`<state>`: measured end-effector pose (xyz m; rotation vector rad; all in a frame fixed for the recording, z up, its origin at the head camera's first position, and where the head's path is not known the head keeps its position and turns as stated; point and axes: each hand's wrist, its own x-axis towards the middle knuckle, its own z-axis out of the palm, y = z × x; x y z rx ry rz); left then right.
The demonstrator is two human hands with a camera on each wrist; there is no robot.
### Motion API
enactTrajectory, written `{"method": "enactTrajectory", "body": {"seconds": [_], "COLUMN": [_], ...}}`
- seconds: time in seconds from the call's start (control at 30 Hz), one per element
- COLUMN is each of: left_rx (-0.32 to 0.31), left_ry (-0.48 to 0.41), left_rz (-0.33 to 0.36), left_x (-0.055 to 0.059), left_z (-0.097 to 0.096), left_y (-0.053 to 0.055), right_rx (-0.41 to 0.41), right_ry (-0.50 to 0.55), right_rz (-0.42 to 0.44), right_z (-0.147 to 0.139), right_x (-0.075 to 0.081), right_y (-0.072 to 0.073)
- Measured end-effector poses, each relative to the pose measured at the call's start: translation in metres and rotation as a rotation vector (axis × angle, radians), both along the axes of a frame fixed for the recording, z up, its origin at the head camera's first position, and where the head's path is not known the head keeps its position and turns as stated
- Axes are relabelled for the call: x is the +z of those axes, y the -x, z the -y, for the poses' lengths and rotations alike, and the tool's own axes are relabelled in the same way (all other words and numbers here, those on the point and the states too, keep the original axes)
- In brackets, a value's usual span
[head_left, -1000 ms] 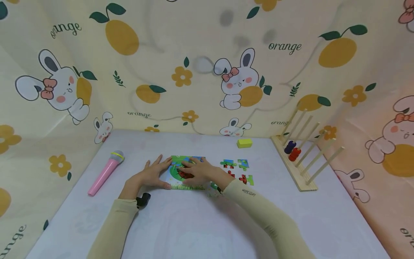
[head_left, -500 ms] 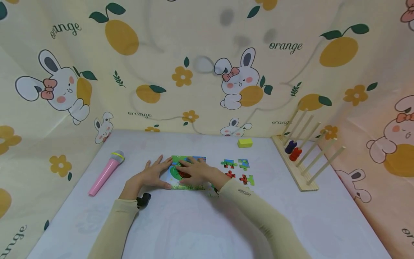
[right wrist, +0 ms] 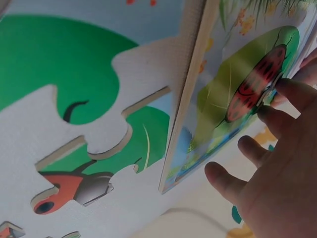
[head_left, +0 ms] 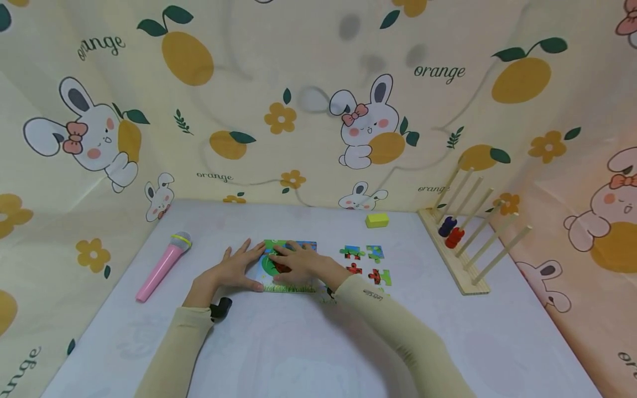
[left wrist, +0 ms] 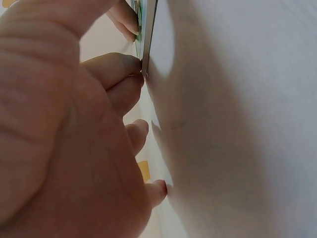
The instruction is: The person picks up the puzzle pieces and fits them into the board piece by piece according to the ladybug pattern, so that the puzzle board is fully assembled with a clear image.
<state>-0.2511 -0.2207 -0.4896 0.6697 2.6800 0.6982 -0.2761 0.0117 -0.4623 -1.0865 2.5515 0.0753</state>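
Note:
A flat picture board (head_left: 291, 288) printed with a red ladybug on a green leaf lies mid-table. My left hand (head_left: 231, 272) is spread along its left edge, with the thumb at the near corner. In the left wrist view, fingertips (left wrist: 132, 63) touch the board's edge and others reach the table. My right hand (head_left: 304, 263) lies across the board, fingers extended, and covers part of the ladybug. The right wrist view shows fingertips (right wrist: 270, 114) on or just above the picture (right wrist: 257, 79). Several jigsaw pieces (head_left: 380, 276) lie to the right, some hidden by the right forearm.
A pink toy microphone (head_left: 161, 271) lies at left. Behind the pieces sits a yellow block (head_left: 376, 221). At right stands a wooden peg rack (head_left: 475, 287) with upright rods, carrying dark purple beads (head_left: 447, 226) and red beads (head_left: 454, 238). A printed curtain (head_left: 278, 66) encloses the table.
My right hand has slid slightly left across the board, and its forearm has shifted with it. The left hand, the board and the jigsaw pieces stay where they were.

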Motion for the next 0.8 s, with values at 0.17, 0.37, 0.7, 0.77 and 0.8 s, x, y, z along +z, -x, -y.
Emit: {"method": "enactTrajectory", "body": {"seconds": [0.17,0.37,0.7,0.77,0.8], "left_rx": [0.002,0.02,0.032,0.033,0.033], "left_ry": [0.01,0.015,0.015,0.015,0.015], "left_rz": [0.0,0.002,0.016,0.017,0.017], "left_x": [-0.003,-0.003,-0.003,-0.003,-0.003], "left_z": [0.001,0.0,-0.003,-0.002,-0.002], "left_y": [0.001,0.002,0.003,0.003,0.002], "right_rx": [-0.013,-0.041,-0.162,-0.184,-0.192], "right_ry": [0.037,0.213,0.523,0.54,0.547], "right_rz": [0.026,0.047,0.046,0.029,0.022], "right_z": [0.0,-0.009,-0.088,-0.108,-0.117], "right_x": [-0.001,0.002,0.006,0.004,0.004], "right_y": [0.001,0.006,0.029,0.032,0.032]}}
